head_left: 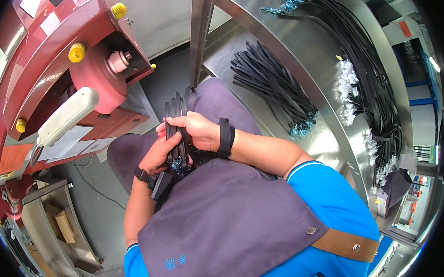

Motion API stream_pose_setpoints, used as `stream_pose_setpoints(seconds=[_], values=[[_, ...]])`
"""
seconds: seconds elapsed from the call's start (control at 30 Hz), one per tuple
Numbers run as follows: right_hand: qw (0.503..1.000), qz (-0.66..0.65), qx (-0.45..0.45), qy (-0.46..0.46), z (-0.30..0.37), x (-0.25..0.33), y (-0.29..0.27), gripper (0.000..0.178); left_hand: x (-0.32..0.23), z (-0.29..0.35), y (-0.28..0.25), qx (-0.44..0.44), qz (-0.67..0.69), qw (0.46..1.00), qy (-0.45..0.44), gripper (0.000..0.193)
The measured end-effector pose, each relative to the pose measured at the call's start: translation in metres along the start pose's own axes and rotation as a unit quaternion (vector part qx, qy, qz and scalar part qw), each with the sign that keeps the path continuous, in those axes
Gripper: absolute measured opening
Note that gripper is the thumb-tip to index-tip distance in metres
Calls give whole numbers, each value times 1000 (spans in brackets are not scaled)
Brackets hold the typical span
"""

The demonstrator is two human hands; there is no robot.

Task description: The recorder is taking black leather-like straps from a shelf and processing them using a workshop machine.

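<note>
A small bundle of flat black cables [174,106] stands over my lap, its ends fanned out at the top. Bluish loose wires [178,165] show at its lower end. My left hand [156,154] is closed round the lower part of the bundle, thumb on the front. Slightly higher, my right hand [198,129] grips the same cables from the right, with its thumb laid across them. Some fingers of both hands are hidden behind the strands. A black strap circles each wrist, and a black box [162,186] sits at the left one.
At the left stands a red machine [49,52] with yellow knobs and a pale handle [68,116]. To the right, a metal shelf [314,83] borders a pile of black cables [274,80]; more cables [373,71] with clear-wrapped ends lie above. A cardboard box [64,225] sits low left.
</note>
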State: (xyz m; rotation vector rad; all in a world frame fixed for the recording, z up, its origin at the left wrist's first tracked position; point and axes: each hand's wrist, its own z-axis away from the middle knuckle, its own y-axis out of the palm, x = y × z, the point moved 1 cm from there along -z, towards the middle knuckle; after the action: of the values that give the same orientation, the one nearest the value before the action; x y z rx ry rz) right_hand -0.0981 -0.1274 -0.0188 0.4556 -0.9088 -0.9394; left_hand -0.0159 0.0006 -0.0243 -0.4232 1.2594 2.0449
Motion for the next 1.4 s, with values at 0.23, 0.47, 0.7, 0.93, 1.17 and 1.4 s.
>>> stream_pose_setpoints(seconds=[0.23, 0.47, 0.7, 0.93, 1.17, 1.4], values=[[985, 169, 27, 19, -4, -4, 22, 26, 9, 4, -9, -65, -121, 982, 131, 31], [961, 265, 38, 63, -23, -11, 7, 41, 29, 5, -12, -27, 129, 975, 177, 21], [997, 60, -37, -26, -23, -18, 0, 51, 7, 15, -21, -165, 346, 855, 350, 13], [997, 18, 4, -77, -33, -25, 37, 39, 17, 14, -4, -196, 286, 864, 365, 13], [886, 415, 72, -195, -22, -5, 41, 34, 0, 39, -16, -234, 287, 854, 367, 19], [691, 636, 50, -340, -1, 37, 72, 21, -5, 39, -11, -248, 242, 838, 422, 18]])
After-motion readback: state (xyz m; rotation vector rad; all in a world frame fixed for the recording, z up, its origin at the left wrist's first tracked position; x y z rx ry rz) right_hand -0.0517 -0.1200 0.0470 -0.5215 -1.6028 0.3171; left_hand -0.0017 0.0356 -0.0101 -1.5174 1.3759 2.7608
